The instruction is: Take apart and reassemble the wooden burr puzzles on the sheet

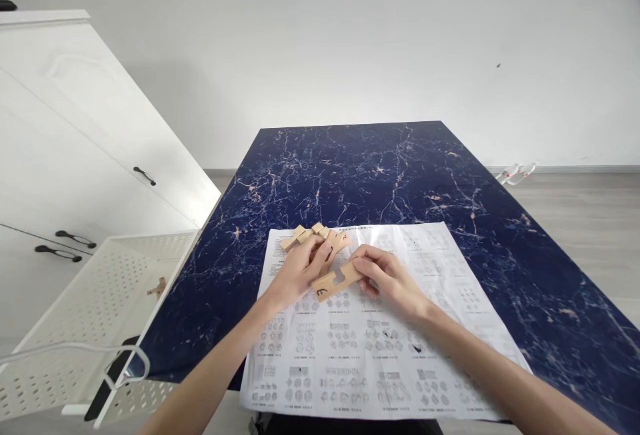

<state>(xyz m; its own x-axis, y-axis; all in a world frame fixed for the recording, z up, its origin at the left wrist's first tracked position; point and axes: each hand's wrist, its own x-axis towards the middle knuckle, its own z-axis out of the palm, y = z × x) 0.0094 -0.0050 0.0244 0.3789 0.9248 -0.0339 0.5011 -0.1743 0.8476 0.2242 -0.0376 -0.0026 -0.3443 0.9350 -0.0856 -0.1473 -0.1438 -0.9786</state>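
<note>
My right hand (385, 275) pinches one end of a notched wooden puzzle piece (327, 285), whose free end slants down to the left and bears a dark mark like a 3. Just left of it, my left hand (300, 268) is closed on a wooden puzzle piece (341, 240) with another dark mark. More light wooden blocks (293, 240) show beyond the left fingers; whether they are joined to the held piece I cannot tell. Beneath both hands lies a creased white sheet (345, 372) printed with rows of small diagrams.
The sheet rests on a dark blue marble-patterned table (350, 175) near its front edge. A white cabinet (90, 135) and a perforated white rack (85, 295) stand at the left, with a small wooden cross-shaped piece (159, 287) in the rack. Clear plastic bottles (517, 173) appear beyond the right edge.
</note>
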